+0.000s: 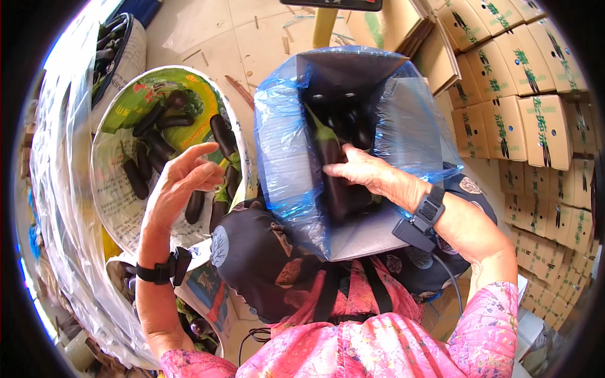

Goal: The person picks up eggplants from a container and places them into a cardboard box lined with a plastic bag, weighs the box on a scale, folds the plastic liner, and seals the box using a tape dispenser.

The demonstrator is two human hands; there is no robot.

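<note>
My right hand [371, 172] reaches into a carton [364, 242] lined with blue plastic film [281, 146]. Its thumb and fingers are on a long dark eggplant [329, 151] with a green cap. More dark eggplants [361, 130] lie in the shaded inside, partly hidden. Over the near right side of a round basket lined with printed sacking [113, 217], my left hand [186, 175] hangs with fingers curled, thumb and index apart, nothing visible in it. Several eggplants [134, 177] lie loose in that basket, left of the carton.
Stacked printed cartons [510, 125] fill the right side. Flattened cardboard [439, 61] leans behind the lined carton, near a yellow post [325, 26]. Sacks of eggplants stand at upper left [127, 56] and lower left [212, 293]. Clear plastic sheeting [61, 141] hangs along the left.
</note>
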